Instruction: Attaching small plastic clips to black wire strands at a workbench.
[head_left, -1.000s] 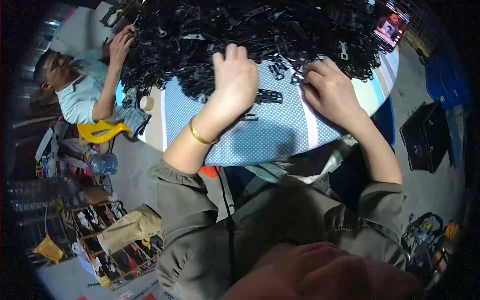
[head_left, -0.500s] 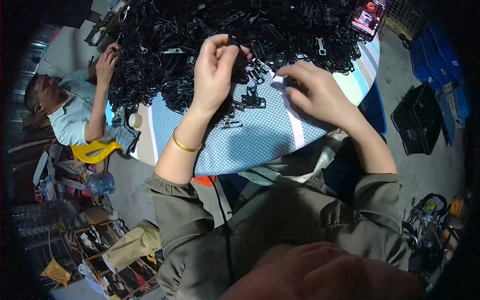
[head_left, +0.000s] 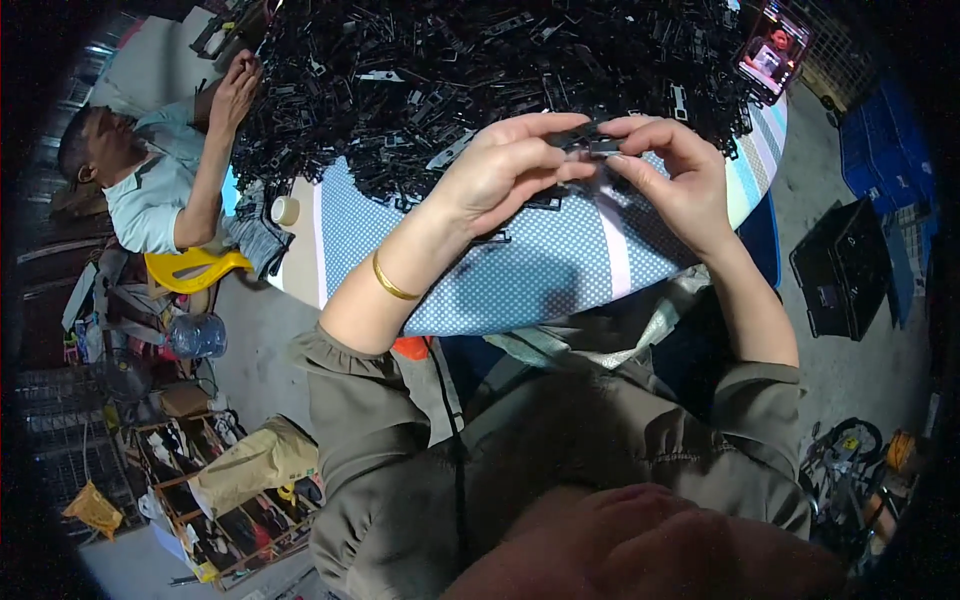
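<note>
1. Holding one small black plastic piece (head_left: 592,143) in the head view, the left hand (head_left: 500,175) and the right hand (head_left: 672,170) meet in the air just above the round table (head_left: 520,275), both raised over its near edge.
2. Fingertips of both hands are pinched together on that piece, one hand at each end; whether it is a single part or two being joined, I cannot tell.
3. Behind the hands, a very large heap of black parts (head_left: 480,70) covers the far half of the table, far too many to count.
4. Judging by that heap, most of the work looks left; no finished batch shows.
5. Counted: two hands at the piece, one gold bangle (head_left: 392,283), one roll of tape (head_left: 286,210) at the table's left edge, one phone (head_left: 772,50) at its far right.
6. Left of the table, another person's hand (head_left: 236,90) reaches into the heap.
</note>
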